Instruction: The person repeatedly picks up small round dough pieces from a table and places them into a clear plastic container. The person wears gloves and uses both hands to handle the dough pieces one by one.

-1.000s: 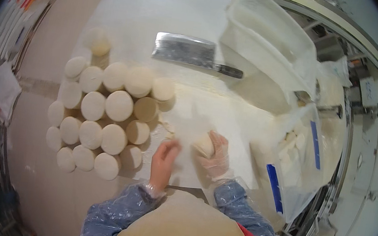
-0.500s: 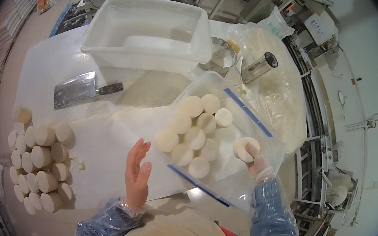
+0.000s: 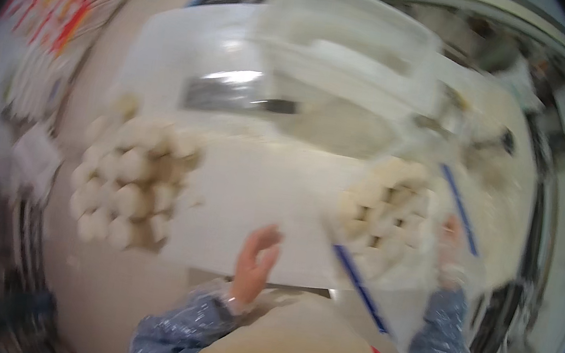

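Note:
My left hand (image 3: 257, 262) is held over the front of the white table, its thumb and fingers apart and nothing in it. My right hand (image 3: 450, 245) is smeared by motion at the right side of a group of round white dough pieces (image 3: 381, 214); whether it grips one is unclear. These pieces lie close together between two blue strips (image 3: 361, 287) edging a clear plastic container. At the left, a stacked group of thick round dough pieces (image 3: 131, 189) sits on the table, apart from both hands.
A cleaver (image 3: 222, 96) with a dark handle lies flat at the back left. Behind it stands a large white plastic tub (image 3: 350, 93). A clear cylinder (image 3: 489, 148) and plastic sheeting are at the back right. The white tabletop (image 3: 245, 186) spans between both dough groups.
The whole view has swung left and blurred, shifting everything rightward. My right hand, earlier holding two dough discs, is now closer to the dough group. My left hand stays open.

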Available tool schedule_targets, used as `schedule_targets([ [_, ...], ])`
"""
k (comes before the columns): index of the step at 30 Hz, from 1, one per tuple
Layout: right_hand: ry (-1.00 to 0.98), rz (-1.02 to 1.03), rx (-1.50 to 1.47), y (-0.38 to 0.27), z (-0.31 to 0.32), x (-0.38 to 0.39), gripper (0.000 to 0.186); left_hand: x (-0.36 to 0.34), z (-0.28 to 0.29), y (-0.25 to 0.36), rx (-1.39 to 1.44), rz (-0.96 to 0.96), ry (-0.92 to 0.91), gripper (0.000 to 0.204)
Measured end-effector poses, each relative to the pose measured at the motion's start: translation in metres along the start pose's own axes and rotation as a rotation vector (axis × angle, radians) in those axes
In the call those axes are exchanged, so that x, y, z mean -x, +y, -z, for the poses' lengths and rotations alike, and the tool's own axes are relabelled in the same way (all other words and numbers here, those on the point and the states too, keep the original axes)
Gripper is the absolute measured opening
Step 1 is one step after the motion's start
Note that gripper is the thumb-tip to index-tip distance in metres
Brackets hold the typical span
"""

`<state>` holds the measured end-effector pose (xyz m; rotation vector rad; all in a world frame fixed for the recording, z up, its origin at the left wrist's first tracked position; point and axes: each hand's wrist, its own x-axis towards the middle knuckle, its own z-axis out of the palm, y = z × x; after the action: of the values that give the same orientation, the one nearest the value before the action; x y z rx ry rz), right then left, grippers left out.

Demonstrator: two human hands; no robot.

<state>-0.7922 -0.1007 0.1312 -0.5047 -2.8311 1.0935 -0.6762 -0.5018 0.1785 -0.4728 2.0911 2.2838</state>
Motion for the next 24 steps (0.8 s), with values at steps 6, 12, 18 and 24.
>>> schedule_targets([
  [6,-0.865,0.063,-0.560,-0.248,-0.125,0.119,0.019,0.044,0.121,-0.032,0.288,0.273,0.329,0.025],
  [12,-0.970,-0.366,-0.756,-0.338,-0.342,0.215,0.035,0.078,0.209,-0.053,0.399,0.246,0.568,0.022],
  [18,-0.926,-0.285,-0.358,-0.332,-0.404,0.197,0.047,0.083,0.237,-0.052,0.451,0.239,0.524,0.021],
  [24,-0.686,-0.076,-0.314,-0.357,-0.386,0.229,0.041,0.075,0.244,-0.051,0.425,0.187,0.460,0.019],
])
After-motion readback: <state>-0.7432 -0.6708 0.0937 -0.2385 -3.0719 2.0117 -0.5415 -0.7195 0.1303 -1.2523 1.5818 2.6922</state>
